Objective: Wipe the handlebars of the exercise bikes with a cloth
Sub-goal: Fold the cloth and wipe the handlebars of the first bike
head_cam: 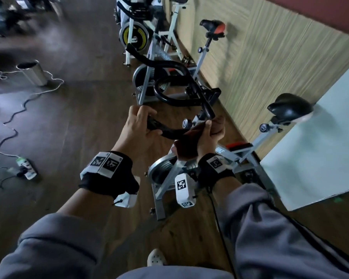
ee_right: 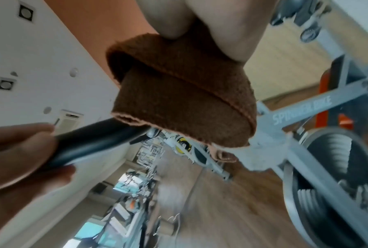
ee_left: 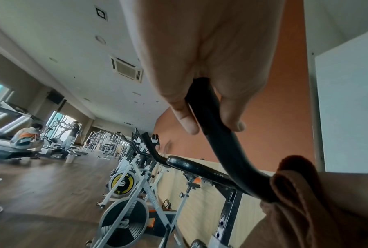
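A row of white-framed exercise bikes [head_cam: 191,168] stands on a dark wooden floor [head_cam: 79,117] along a pale, wood-patterned wall [head_cam: 270,63]. The nearest bike sits directly below the person, its flywheel low between the two forearms and its black saddle [head_cam: 289,106] off to the right. A second bike behind it has a saddle with an orange rear [head_cam: 213,26], and a third beyond has a yellow-ringed flywheel [head_cam: 133,35]. On the floor to the left lie a metal bin [head_cam: 33,73], a trailing white cable [head_cam: 34,93] and a power strip [head_cam: 26,168].

The black handlebar [head_cam: 170,132] of the nearest bike curves across the middle of the head view. The left hand [head_cam: 138,128] grips its left end, fingers and thumb curled round the tube; the left wrist view shows the thumb [ee_left: 186,117] and a finger on either side of the bar. The right hand [head_cam: 212,135] is closed round a folded brown cloth [head_cam: 186,146], which is wrapped over the handlebar just right of the left hand. In the right wrist view the cloth [ee_right: 179,94] covers the bar where it leaves the palm, with one corner hanging below
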